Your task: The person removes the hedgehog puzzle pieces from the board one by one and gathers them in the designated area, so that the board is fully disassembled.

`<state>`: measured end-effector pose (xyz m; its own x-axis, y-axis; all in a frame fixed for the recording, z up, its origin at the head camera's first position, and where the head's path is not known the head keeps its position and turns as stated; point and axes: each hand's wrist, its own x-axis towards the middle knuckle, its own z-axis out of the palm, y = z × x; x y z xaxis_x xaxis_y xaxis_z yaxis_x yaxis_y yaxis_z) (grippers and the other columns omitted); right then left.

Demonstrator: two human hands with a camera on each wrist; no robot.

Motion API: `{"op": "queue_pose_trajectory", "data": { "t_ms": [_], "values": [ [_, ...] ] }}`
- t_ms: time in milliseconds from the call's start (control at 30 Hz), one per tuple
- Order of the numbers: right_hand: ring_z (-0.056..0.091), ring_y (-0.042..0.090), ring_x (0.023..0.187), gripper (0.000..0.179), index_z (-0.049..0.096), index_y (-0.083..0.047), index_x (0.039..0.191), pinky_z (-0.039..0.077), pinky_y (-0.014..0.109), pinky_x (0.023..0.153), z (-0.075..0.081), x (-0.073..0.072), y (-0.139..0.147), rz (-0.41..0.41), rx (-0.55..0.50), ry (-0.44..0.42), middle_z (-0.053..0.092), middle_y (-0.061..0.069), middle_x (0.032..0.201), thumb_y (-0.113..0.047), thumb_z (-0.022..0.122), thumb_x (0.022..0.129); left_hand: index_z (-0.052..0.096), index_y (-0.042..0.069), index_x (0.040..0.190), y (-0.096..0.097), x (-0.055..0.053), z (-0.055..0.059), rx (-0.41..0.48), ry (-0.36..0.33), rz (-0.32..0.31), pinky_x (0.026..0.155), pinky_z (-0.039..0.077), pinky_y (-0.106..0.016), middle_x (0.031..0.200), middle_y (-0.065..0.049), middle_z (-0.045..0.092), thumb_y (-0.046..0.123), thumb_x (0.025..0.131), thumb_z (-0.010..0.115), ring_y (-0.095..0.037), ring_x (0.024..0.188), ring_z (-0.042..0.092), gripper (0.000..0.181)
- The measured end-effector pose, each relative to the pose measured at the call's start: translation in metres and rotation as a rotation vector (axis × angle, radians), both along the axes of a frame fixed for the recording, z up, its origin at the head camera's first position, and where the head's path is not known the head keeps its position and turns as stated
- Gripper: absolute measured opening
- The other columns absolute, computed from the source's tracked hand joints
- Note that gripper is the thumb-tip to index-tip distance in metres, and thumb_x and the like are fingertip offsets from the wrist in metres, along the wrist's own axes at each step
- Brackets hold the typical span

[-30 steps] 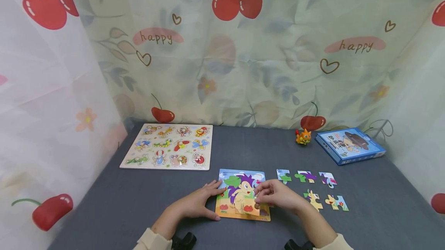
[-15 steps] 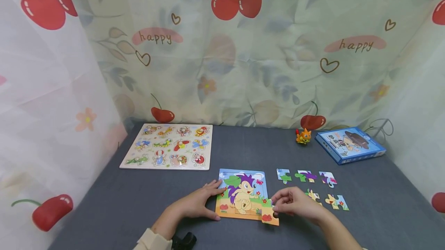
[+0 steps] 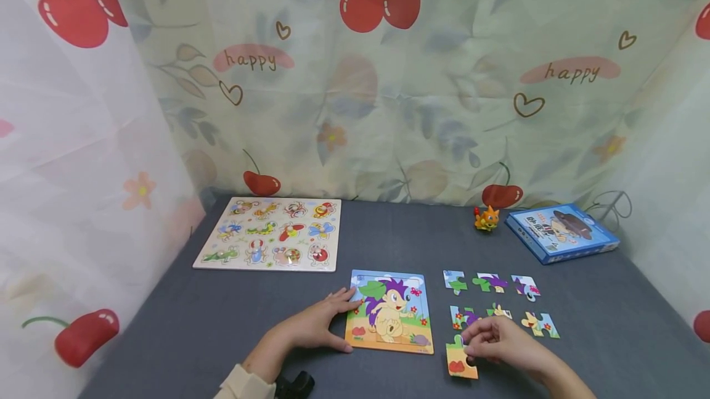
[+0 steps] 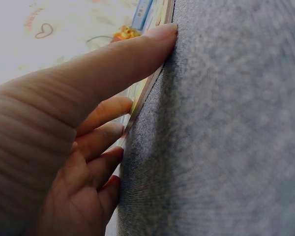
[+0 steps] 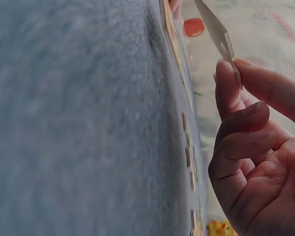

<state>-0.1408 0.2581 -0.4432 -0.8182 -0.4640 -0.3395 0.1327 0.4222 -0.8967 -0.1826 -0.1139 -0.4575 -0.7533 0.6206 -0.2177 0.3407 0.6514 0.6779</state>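
Observation:
My left hand [image 3: 316, 325] rests against the left edge of the hedgehog puzzle board [image 3: 383, 346], fingers spread along the far part and thumb near the lower left corner. In the left wrist view, the thumb [image 4: 123, 61] touches the board's edge. Right of the board, my right hand [image 3: 501, 346] pinches a puzzle piece [image 3: 456, 359] printed with green grass and a red shape. The right wrist view has this puzzle piece [image 5: 216, 32] edge-on between thumb and forefinger, raised off the table. Several loose puzzle pieces [image 3: 540, 324] lie beyond the right hand, one partly hidden behind it.
A white insect puzzle board [image 3: 266, 242] lies at the back left of the grey table [image 3: 222, 337]. At the back right are a small orange toy figure [image 3: 487, 219] and a blue box [image 3: 563, 232]. Patterned curtains enclose the back and sides.
My right hand has moved right and nearer, carrying the puzzle piece from over the board to beside it. A loose piece now shows left of that hand. My left hand stays put.

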Motion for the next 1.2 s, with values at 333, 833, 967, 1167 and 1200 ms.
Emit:
{"op": "queue_pose_trajectory", "data": {
  "t_ms": [333,833,967,1167,1200],
  "values": [
    [0.049,0.008,0.06,0.036,0.064,0.005,0.104,0.04,0.02,0.051,-0.013,0.009,0.017,-0.065,0.087,-0.025,0.066,-0.004,0.078,-0.026,0.067,0.085,0.04,0.017,0.143,0.001,0.003,0.003,0.006,-0.006,0.004,0.112,0.018,-0.059,0.156,-0.005,0.021,0.033,0.075,0.077,-0.031,0.145,0.012,0.079],
    [0.049,0.007,0.06,0.037,0.065,0.003,0.096,0.042,0.019,0.048,-0.017,0.016,0.017,-0.105,0.171,0.075,0.06,-0.002,0.074,-0.03,0.072,0.08,0.04,0.019,0.143,0.002,0.003,0.002,-0.008,-0.007,0.017,0.112,0.018,-0.058,0.156,-0.004,0.022,0.034,0.075,0.077,-0.031,0.145,0.012,0.079],
    [0.05,0.007,0.06,0.035,0.065,0.002,0.094,0.043,0.02,0.049,-0.017,0.016,0.019,-0.096,0.167,0.084,0.059,-0.001,0.073,-0.028,0.072,0.08,0.04,0.019,0.143,0.002,0.003,0.003,-0.009,-0.008,0.017,0.112,0.018,-0.057,0.156,-0.004,0.021,0.034,0.075,0.077,-0.03,0.145,0.012,0.079],
    [0.052,0.009,0.063,0.032,0.065,0.003,0.095,0.046,0.021,0.052,-0.017,0.014,0.023,-0.059,0.151,0.086,0.06,0.0,0.075,-0.024,0.073,0.08,0.04,0.019,0.143,0.002,0.002,0.003,-0.012,-0.016,0.022,0.112,0.017,-0.057,0.156,-0.004,0.021,0.034,0.075,0.077,-0.03,0.145,0.011,0.079],
    [0.052,0.009,0.062,0.032,0.065,0.003,0.095,0.046,0.021,0.053,-0.017,0.014,0.023,-0.054,0.152,0.091,0.059,0.001,0.075,-0.024,0.073,0.08,0.04,0.019,0.143,0.002,0.002,0.003,-0.014,-0.017,0.023,0.112,0.017,-0.057,0.156,-0.003,0.021,0.034,0.075,0.077,-0.03,0.145,0.011,0.079]
  ]
}}
